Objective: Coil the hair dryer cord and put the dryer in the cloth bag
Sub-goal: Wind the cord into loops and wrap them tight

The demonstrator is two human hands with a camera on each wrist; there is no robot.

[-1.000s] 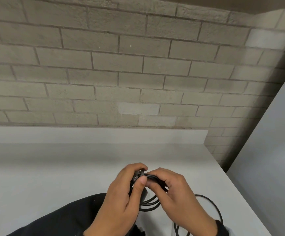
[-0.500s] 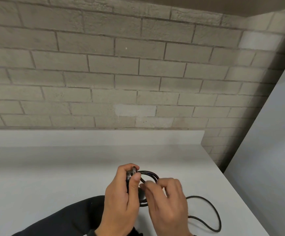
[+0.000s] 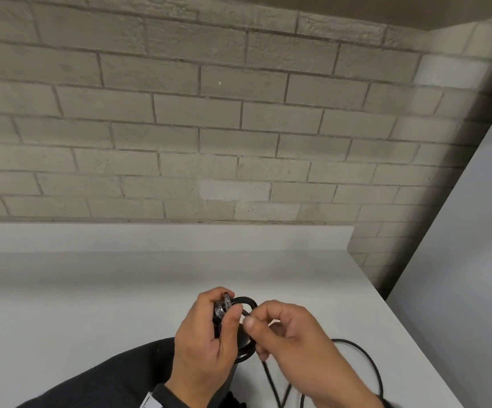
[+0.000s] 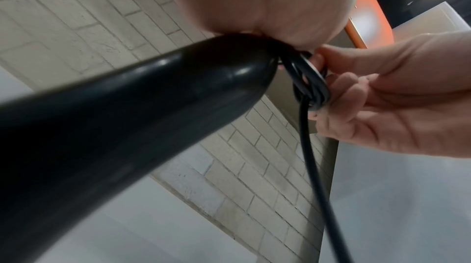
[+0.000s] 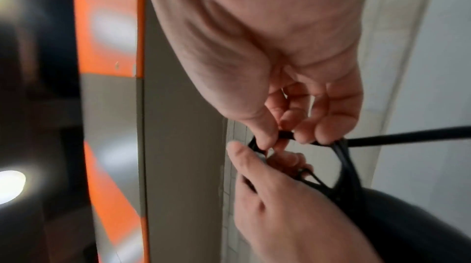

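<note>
My left hand (image 3: 209, 334) grips the end of the glossy black hair dryer (image 4: 127, 116) and pins a small coil of black cord (image 3: 246, 303) against it. Thumb and fingers of my right hand (image 3: 268, 322) pinch the cord (image 5: 285, 134) at the coil's right side. In the right wrist view the dryer (image 5: 407, 227) shows under my left hand (image 5: 293, 217). The loose cord (image 3: 365, 357) trails in a loop over the table to the right. Black cloth (image 3: 106, 375), apparently the bag, lies under my left forearm.
The white table (image 3: 91, 304) runs back to a low white ledge and a brick wall (image 3: 209, 128). Its right edge (image 3: 415, 334) slants along a gap beside a pale grey panel (image 3: 474, 260).
My right hand dropped away from the coil, then came back up and pinches the cord at its right side. The loose loop on the table has shifted. My left hand kept its grip.
</note>
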